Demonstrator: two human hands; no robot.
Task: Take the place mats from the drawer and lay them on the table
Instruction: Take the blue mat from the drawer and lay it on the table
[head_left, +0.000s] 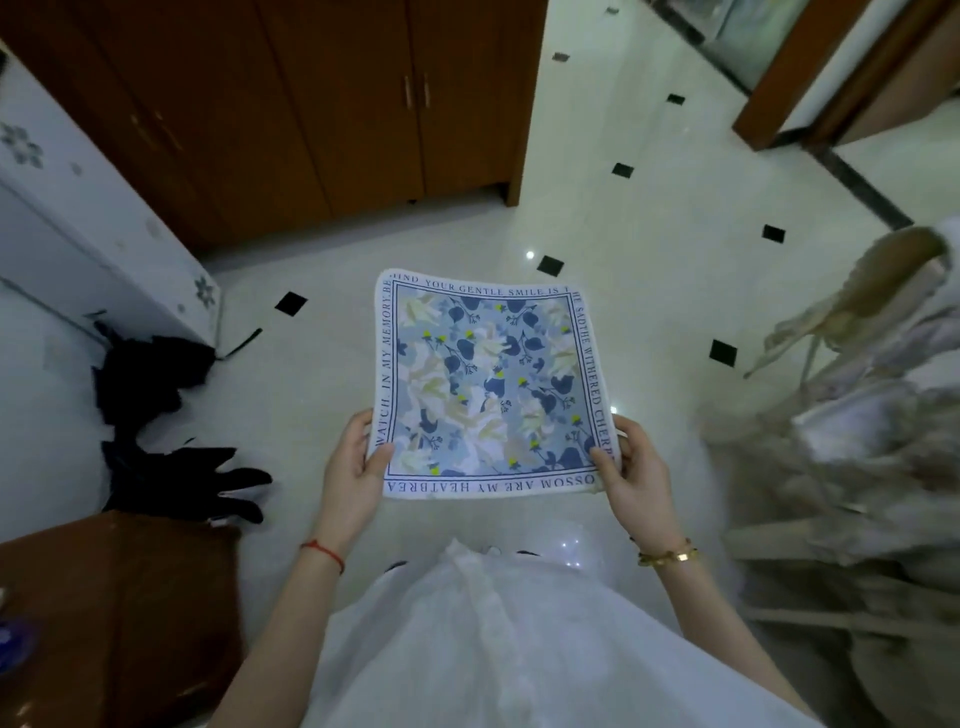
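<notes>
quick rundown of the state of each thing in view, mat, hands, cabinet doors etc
place mat: spread flat, printed side up, held in the air above the floor
left hand: pinches the mat's near left corner
right hand: pinches the mat's near right corner
brown cabinet doors: closed
black cloth: crumpled on the floor
white floor tiles: glossy

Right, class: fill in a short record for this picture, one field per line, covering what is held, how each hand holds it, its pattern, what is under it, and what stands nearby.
held item: place mat, spread flat in the air
left hand: pinches the near left corner
right hand: pinches the near right corner
pattern: blue floral print, lettered border
below: pale tiled floor with small black squares
nearby: brown cabinet ahead, dark cloth on the floor at left
table: not clearly in view
</notes>
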